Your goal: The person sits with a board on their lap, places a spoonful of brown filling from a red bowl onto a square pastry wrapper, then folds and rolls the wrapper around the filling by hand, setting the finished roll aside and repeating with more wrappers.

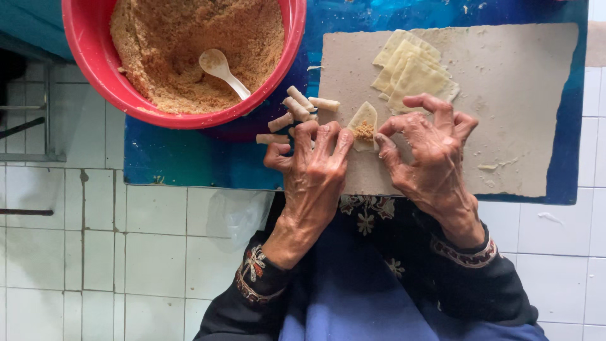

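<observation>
Head view looks straight down on two bare hands meeting over one small pale dough wrapper [365, 125] with a dab of brown crumb filling [363, 131] at its middle. It lies on a flat grey-beige board [517, 126] set on a blue worktop [189, 158].

The left hand [314, 165] has its fingers bent and spread; the fingertips [343, 140] press on the wrapper's left edge, at nine o'clock of the filling. The hand is half open and closes around nothing. The right hand [430, 150] is likewise half open, fingers arched like a claw; its thumb [384, 149] touches the wrapper's right edge at three o'clock, and its forefinger curls above it. Whether either hand pinches the dough fully cannot be told.

At one o'clock from the wrapper sits one loose stack of thin square pale-yellow dough sheets [413, 72]; their number cannot be counted, though several overlap. At ten o'clock lie about five small rolled dough sticks [297, 107], heaped just beside the left hand's fingers. Further on at eleven o'clock stands one large round red plastic bowl [88, 57] heaped with brown crumb mixture [170, 50], with one white plastic spoon [221, 69] resting in it. White floor tiles [126, 252] show below the worktop.
</observation>
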Action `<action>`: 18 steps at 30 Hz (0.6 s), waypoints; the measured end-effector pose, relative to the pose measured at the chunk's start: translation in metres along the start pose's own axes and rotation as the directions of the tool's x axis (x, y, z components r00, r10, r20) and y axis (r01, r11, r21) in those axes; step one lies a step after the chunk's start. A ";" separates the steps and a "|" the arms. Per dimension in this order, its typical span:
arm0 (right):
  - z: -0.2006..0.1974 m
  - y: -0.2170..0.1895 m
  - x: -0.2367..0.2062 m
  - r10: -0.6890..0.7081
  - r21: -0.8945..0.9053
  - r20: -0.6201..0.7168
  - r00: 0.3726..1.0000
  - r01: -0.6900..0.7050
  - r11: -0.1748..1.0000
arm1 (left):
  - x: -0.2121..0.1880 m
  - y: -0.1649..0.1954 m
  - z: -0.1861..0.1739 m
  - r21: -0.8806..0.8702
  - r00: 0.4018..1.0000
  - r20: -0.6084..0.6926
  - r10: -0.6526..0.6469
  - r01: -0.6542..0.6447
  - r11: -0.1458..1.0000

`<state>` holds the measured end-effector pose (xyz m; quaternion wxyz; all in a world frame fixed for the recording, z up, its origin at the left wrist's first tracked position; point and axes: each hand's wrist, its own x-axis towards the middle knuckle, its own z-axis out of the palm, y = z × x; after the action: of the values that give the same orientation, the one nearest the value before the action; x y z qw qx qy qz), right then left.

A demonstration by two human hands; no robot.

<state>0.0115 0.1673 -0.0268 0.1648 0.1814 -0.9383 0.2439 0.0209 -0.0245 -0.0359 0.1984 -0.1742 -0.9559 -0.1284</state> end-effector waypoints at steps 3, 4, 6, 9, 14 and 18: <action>0.002 -0.001 0.004 -0.035 0.060 -0.003 0.999 0.035 0.998 | 0.000 -0.001 -0.001 -0.010 1.000 0.010 0.024 -0.024 1.000; 0.002 -0.001 0.005 -0.039 0.075 -0.003 0.999 0.039 0.996 | 0.001 -0.002 -0.002 -0.031 0.999 0.008 0.031 -0.031 0.999; 0.002 -0.001 0.005 -0.036 0.082 -0.006 0.999 0.036 0.996 | 0.002 -0.003 -0.002 -0.076 0.999 -0.002 0.046 -0.046 0.996; 0.002 0.000 0.007 -0.027 0.086 0.000 1.000 0.027 0.996 | 0.005 -0.003 0.000 -0.177 0.999 -0.021 0.033 -0.036 0.984; 0.003 0.005 0.008 -0.028 0.101 0.022 0.999 0.026 0.995 | 0.009 -0.001 0.009 -0.309 0.998 -0.041 -0.038 0.024 0.951; 0.006 0.007 0.007 -0.040 0.089 0.010 0.999 0.039 0.995 | 0.010 -0.003 0.015 -0.291 0.993 -0.111 -0.032 -0.002 0.957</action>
<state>0.0013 0.1682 -0.0318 0.1561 0.2084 -0.9238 0.2808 0.0064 -0.0197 -0.0451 0.2240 -0.1867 -0.9150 -0.2788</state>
